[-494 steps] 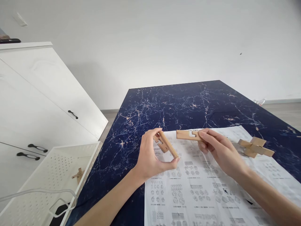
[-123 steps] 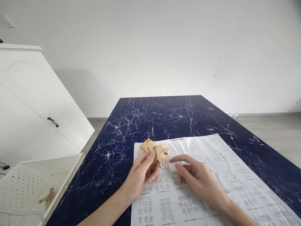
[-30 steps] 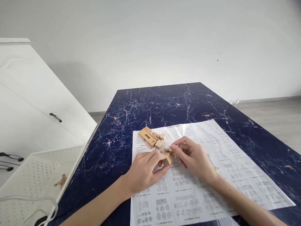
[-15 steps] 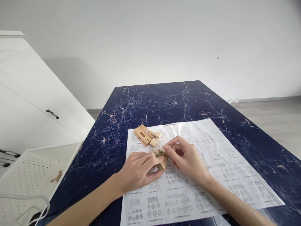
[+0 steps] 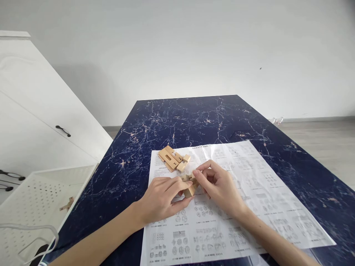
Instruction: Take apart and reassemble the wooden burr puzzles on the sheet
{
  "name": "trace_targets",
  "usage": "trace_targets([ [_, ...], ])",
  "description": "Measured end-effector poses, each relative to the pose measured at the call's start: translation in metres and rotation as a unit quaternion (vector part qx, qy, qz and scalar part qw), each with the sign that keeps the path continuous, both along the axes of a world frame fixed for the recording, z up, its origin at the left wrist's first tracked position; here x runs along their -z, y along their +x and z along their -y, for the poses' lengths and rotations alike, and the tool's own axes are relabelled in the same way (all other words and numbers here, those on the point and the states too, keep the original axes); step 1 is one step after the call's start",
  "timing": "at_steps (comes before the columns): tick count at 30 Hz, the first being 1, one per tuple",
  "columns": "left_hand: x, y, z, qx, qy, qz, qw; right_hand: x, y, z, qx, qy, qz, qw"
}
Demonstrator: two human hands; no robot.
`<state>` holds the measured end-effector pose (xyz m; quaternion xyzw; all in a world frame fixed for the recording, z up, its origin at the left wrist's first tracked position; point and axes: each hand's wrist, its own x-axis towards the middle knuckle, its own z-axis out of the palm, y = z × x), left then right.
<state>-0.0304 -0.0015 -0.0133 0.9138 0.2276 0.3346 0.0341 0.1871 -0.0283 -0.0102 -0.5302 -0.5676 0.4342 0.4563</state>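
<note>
Numbered pieces (image 5: 173, 163) moved onto sheet (image 5: 241, 162) — hands (image 5: 165, 197) (image 5: 222, 188) gripping wooden block (image 5: 189, 191) — blue table (image 5: 188, 123), pale wall (image 5: 166, 48).

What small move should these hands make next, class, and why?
Perhaps the right hand should lift off slightly while the left hand holds the wooden blocks: fingers of both hands cover much of them, so how they fit cannot be seen clearly.

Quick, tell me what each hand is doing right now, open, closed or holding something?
Left hand: closed, holding small wooden pieces.
Right hand: fingers curled, fingertips at the same pieces; whether they grip cannot be told.
</note>
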Motion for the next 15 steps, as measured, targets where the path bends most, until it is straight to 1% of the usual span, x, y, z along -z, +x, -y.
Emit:
trace_targets([
  [5,0.001,0.0,-0.001,0.002,0.027,-0.014,1.0,0.001,0.0,0.0,0.006,-0.011,-0.002,1.0],
  [9,-0.001,0.0,-0.002,0.004,0.041,-0.018,0.999,0.001,0.0,0.0,0.014,-0.022,-0.022,0.999],
  [12,-0.005,0.0,-0.004,0.012,0.061,-0.027,0.998,0.0,-0.001,0.0,0.013,-0.031,-0.044,0.998],
  [15,-0.011,0.0,-0.007,0.029,0.097,-0.042,0.994,0.0,-0.004,0.001,0.02,-0.03,-0.057,0.998],
])
